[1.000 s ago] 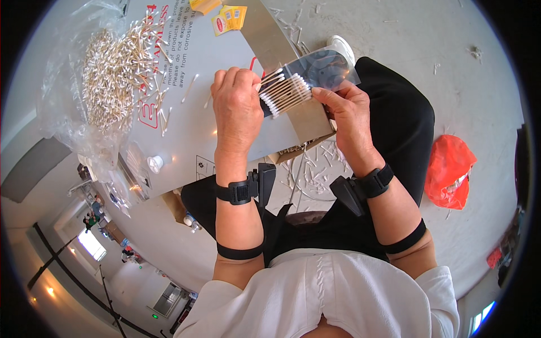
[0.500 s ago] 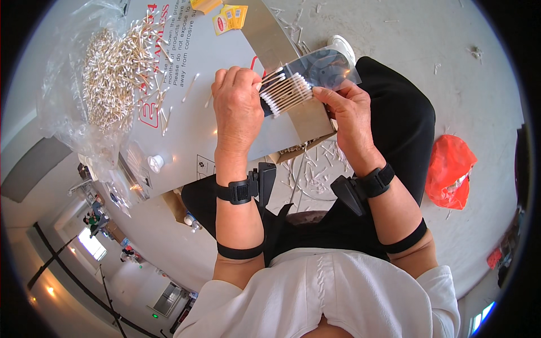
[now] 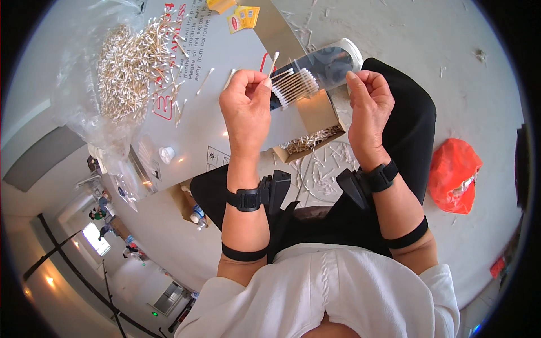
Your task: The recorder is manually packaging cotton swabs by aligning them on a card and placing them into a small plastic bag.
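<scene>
My left hand (image 3: 246,107) is closed, with a cotton swab (image 3: 274,61) sticking up between thumb and fingers. Beside those fingertips lies an even row of cotton swabs (image 3: 296,89), with white tips at both ends, in or on a clear plastic bag (image 3: 329,59). My right hand (image 3: 371,107) pinches thumb against forefinger at the right edge of this bag, apart from the swabs. Whether the left fingers also grip the bag is hidden.
On the grey printed board (image 3: 208,107) lies a large heap of loose swabs (image 3: 127,79) on clear plastic, with yellow packets (image 3: 244,19) at the far side. An open cardboard box (image 3: 310,143) of swabs sits below the row. A red bag (image 3: 454,176) rests on the floor among scattered swabs.
My right hand has moved right, off the swab tips to the bag's edge. A swab now points up from my left fingers, and the whole view has shifted slightly.
</scene>
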### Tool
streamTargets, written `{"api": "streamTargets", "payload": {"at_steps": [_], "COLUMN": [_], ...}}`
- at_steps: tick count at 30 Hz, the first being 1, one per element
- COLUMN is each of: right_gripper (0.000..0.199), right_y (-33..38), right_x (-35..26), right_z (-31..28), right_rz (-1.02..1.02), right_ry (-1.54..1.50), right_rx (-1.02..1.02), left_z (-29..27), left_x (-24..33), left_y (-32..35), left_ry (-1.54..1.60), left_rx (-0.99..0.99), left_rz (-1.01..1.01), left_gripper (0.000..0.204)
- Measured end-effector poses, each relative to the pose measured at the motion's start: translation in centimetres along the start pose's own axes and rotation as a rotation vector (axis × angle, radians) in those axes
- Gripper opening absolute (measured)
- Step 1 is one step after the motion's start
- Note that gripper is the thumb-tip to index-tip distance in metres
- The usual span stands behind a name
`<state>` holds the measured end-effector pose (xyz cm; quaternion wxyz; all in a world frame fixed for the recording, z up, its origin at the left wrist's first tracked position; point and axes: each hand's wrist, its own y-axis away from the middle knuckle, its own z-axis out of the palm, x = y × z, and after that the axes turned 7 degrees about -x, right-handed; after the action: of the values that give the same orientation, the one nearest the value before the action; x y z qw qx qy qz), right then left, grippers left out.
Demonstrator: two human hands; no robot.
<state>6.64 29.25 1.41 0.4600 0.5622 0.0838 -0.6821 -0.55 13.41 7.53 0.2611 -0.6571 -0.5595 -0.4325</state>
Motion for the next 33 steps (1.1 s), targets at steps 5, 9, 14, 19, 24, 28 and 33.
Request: {"api": "streamTargets", "payload": {"at_steps": [5,9,14,19,24,28,33], "right_gripper": [0.012,0.014,0.012,0.011,0.009,0.008,0.008], "right_y": [1.3,1.8,2.1,1.9,1.7,1.6,1.5], "right_x": [-1.0,-1.7,-2.0,-1.7,-1.7,-1.9,-2.0], "right_z": [0.4,0.1,0.0,-0.8,-0.9,-0.9,-0.9], "right_rz": [-0.200,0.032,0.170,0.269,0.302,0.338,0.338], "right_ry": [0.096,-0.037,-0.213,-0.285,-0.324,-0.346,-0.346], "right_rx": [-0.143,-0.322,-0.381,-0.454,-0.453,-0.449,-0.446], "left_z": [1.3,2.6,4.0,4.8,5.1,5.2,5.2], "left_x": [1.4,2.2,2.5,2.9,3.0,2.9,2.6], "left_y": [2.2,3.7,5.0,5.3,5.3,5.3,5.2], "left_ry": [0.210,0.264,0.263,0.254,0.252,0.232,0.197], "left_rx": [-0.015,-0.041,-0.123,-0.130,-0.141,-0.139,-0.145], "left_rz": [-0.036,-0.061,-0.103,-0.108,-0.118,-0.102,-0.090], "left_gripper": [0.005,0.004,0.005,0.005,0.005,0.006,0.006]}}
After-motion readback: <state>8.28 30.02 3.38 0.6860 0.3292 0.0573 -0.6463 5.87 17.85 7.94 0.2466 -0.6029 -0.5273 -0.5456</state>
